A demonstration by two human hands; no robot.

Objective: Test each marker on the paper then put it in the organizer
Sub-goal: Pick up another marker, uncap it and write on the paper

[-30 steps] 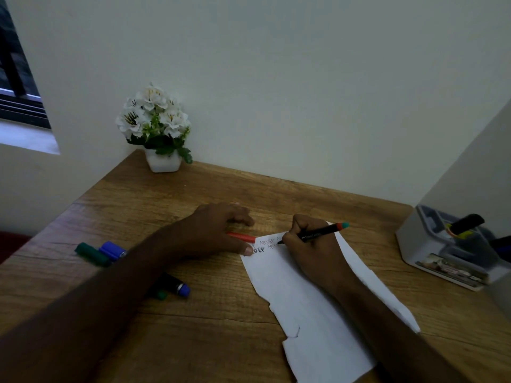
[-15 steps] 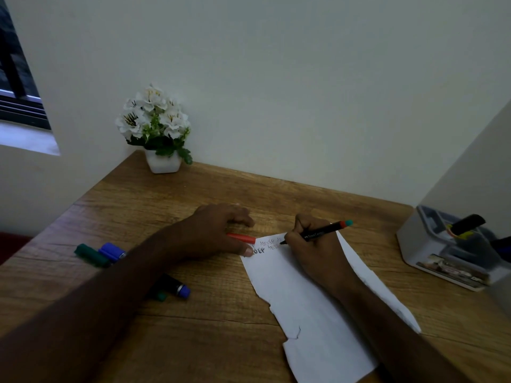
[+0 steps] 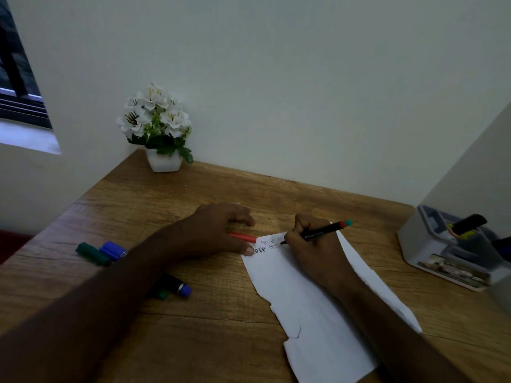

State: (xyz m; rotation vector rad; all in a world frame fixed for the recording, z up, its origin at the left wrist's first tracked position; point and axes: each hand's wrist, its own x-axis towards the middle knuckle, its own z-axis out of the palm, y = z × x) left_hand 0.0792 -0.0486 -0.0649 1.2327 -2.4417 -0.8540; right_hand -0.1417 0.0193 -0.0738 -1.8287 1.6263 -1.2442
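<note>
Wooden desk (image 3: pixel 210 322) with brown grain, set in a corner of pale walls; dim light. Right hand (image 3: pixel 315 252): fingers curled round a slim black marker with red band and teal end (image 3: pixel 323 233), tip on the far end of a torn white paper sheet (image 3: pixel 312 322); the handwriting there is too small to read. Left hand (image 3: pixel 218 230): fingers loosely spread, thumb tip pressing the sheet's far left corner; a red marker cap (image 3: pixel 243 237) lies beneath the fingers, whether held cannot be told. Left forearm hides most of a dark marker with blue end (image 3: pixel 179 286) and a green-tipped one beside it. Further left lie a green marker (image 3: pixel 91 254) and a blue marker (image 3: pixel 112 249), touching. Grey plastic desk organizer (image 3: pixel 414 244), far right, partly cut off, contents blurred. White flowers in a white pot (image 3: pixel 163 161) at the far corner.
</note>
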